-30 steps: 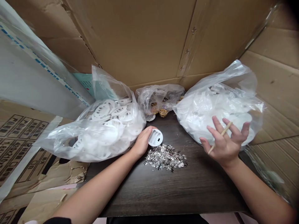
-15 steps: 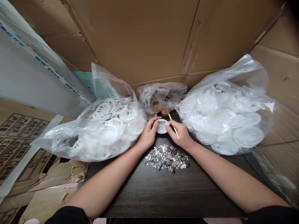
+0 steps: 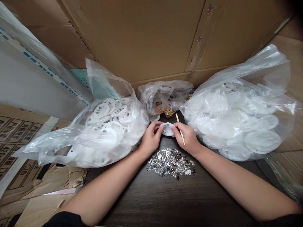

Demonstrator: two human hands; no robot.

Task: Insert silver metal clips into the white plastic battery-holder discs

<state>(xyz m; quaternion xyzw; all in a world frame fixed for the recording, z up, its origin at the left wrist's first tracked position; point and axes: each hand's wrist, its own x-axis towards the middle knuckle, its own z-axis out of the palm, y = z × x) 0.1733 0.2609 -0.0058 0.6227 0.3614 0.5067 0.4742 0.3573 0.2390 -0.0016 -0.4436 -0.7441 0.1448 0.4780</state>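
Disc (image 3: 168, 129), white, round and slotted, is held between both hands above the dark table (image 3: 153, 201), just beyond the pile of small metal pieces (image 3: 169, 162). Its left edge is pinched by the left hand (image 3: 151, 137), with thumb and fingers brought close together. Its right edge is pinched by the thumb and fingers of the right hand (image 3: 188, 135), in which a thin wooden stick (image 3: 180, 129) is also carried at a slant. The firmness of either grip cannot be told, and the underside of the disc is hidden.

Caution: the right edge could be released unintentionally, since the right fingers are shared between disc and stick. If the stick is loosened, it may be dropped among the metal pieces. If the disc is tilted sharply, any loose part in its slots could be shed; whether any is seated cannot be made out. The pile is unconfined and lies between the wrists, so pieces could be scattered by a lowered hand. The left bag (image 3: 113, 138), crowded with white discs, is close beside the left wrist; if it is nudged, its contents could be shifted or spilled.
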